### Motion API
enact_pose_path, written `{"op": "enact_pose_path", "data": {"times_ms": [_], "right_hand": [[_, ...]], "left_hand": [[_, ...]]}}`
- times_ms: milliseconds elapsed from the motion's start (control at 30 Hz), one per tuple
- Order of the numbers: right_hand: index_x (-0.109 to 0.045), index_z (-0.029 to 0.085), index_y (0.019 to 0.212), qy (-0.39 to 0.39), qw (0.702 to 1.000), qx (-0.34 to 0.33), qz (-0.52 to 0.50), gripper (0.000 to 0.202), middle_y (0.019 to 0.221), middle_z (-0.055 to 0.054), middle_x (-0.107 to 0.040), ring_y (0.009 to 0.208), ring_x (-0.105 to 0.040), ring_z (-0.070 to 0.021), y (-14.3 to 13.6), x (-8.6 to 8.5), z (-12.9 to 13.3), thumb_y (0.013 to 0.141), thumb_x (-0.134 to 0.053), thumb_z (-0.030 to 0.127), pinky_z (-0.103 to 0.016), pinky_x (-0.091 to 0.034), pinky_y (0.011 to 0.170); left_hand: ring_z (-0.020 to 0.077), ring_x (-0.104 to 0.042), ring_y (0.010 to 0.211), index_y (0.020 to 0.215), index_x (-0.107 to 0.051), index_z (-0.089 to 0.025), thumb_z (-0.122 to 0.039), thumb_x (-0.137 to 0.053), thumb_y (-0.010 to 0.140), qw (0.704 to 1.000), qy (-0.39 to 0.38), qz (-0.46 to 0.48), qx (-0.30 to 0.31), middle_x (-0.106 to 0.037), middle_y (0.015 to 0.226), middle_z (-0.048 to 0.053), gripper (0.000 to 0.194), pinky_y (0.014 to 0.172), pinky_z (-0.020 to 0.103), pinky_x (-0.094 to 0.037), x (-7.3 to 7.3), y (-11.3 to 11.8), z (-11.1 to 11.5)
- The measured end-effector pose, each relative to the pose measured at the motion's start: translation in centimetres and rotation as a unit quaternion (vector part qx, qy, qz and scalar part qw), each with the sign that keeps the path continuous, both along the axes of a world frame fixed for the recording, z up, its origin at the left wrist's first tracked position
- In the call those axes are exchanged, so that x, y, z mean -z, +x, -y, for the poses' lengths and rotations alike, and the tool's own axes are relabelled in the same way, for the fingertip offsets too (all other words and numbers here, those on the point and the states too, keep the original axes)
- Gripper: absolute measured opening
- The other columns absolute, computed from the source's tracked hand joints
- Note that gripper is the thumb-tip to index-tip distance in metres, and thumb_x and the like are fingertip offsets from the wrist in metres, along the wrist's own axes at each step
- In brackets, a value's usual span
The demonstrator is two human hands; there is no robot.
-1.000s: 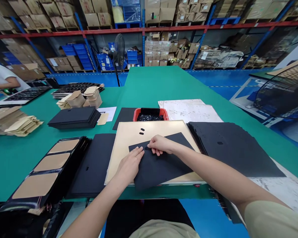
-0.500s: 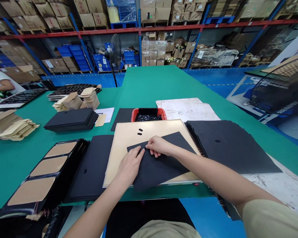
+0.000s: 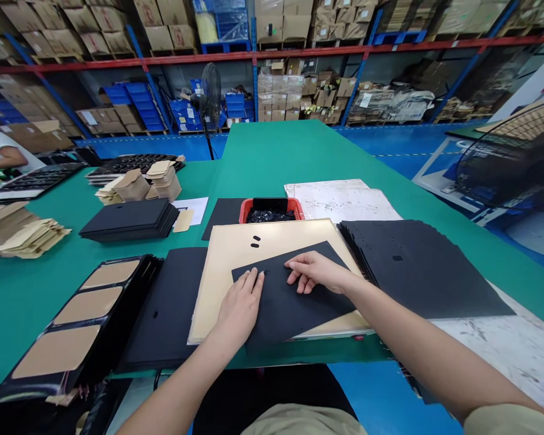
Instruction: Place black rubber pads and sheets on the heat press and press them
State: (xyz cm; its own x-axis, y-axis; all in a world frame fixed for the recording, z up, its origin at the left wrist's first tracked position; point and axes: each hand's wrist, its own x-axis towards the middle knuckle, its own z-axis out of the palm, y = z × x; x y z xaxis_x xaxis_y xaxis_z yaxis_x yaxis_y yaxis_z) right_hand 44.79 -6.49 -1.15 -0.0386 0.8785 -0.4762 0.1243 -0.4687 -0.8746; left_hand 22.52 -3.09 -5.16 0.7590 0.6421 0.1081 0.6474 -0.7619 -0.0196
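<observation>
A black sheet [image 3: 290, 317] lies at an angle on a pale, flat-topped board [image 3: 224, 257]. My left hand [image 3: 239, 305] rests on the sheet's left part with its fingers stretched out flat. Close to those fingertips, a small dark oval [image 3: 266, 272] shows on the sheet; whether it is a hole or a stuck piece I cannot tell. Over the sheet's middle is my right hand [image 3: 318, 273], fingers loosely bent and apart, with nothing visible in them. Two small black oval pieces [image 3: 255, 245] lie on the board above the sheet.
Behind the board stands a red basket [image 3: 299, 208] of small black pieces. Black sheets are stacked at right [image 3: 421, 266] and left [image 3: 174, 308]. Farther left is a stack with tan patches [image 3: 88, 303]. A fan [image 3: 512, 160] stands at right; a person [image 3: 6, 151] is at far left.
My right hand has moved right, away from my left fingertips, and its pinched fingers have loosened. The small dark oval on the sheet now shows. My left hand stays in nearly the same place.
</observation>
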Motion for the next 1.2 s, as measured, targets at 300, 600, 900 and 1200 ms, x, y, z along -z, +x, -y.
{"op": "enact_pose_path", "data": {"times_ms": [300, 600, 900, 1200], "right_hand": [[-0.054, 0.011, 0.114, 0.012, 1.000, 0.008, 0.018, 0.026, 0.071, -0.003, -0.064, 0.050, -0.059, -0.0091, -0.6, 0.5, 0.2, 0.092, -0.047, 0.024, -0.018, -0.049, 0.044], [-0.053, 0.022, 0.128, 0.187, 0.886, -0.128, 0.405, 0.037, 0.100, -0.008, -0.061, 0.071, -0.062, -0.0142, -2.6, 0.5, 1.6, 0.094, -0.037, 0.022, -0.026, -0.047, 0.065], [-0.043, 0.030, 0.137, 0.184, 0.738, -0.200, 0.618, 0.046, 0.103, -0.008, -0.055, 0.076, -0.061, -0.0177, -5.1, -0.3, 0.0, 0.095, -0.029, 0.017, -0.027, -0.044, 0.061], [-0.032, 0.015, 0.143, 0.378, 0.723, -0.242, 0.524, 0.055, 0.144, -0.009, -0.037, 0.133, -0.029, -0.0261, -7.7, 2.3, 7.5, 0.096, -0.036, 0.044, -0.048, -0.028, 0.106]], "left_hand": [[0.0289, -0.051, 0.109, 0.136, -0.043, -0.016, -0.005, -0.032, 0.085, 0.998, 0.005, -0.054, -0.009, -0.053, 0.125, 0.018, 0.053, 0.083, 0.040, -0.048, -2.2, 2.1, 0.4], [0.0260, -0.047, 0.117, 0.135, -0.043, -0.012, 0.000, -0.031, 0.082, 0.999, -0.017, -0.034, 0.007, -0.049, 0.134, 0.015, 0.055, 0.095, 0.038, -0.043, -1.7, 0.6, -0.1], [0.0252, -0.040, 0.128, 0.137, -0.039, -0.010, -0.006, -0.031, 0.087, 0.996, -0.075, -0.046, -0.028, -0.041, 0.141, 0.015, 0.051, 0.105, 0.038, -0.035, -2.8, 1.0, -1.7], [0.0286, -0.002, 0.140, 0.144, -0.014, -0.005, -0.060, -0.070, 0.062, 0.964, -0.256, -0.066, 0.034, -0.001, 0.151, 0.019, 0.114, 0.114, 0.042, -0.019, -3.7, -1.1, -3.6]]}}
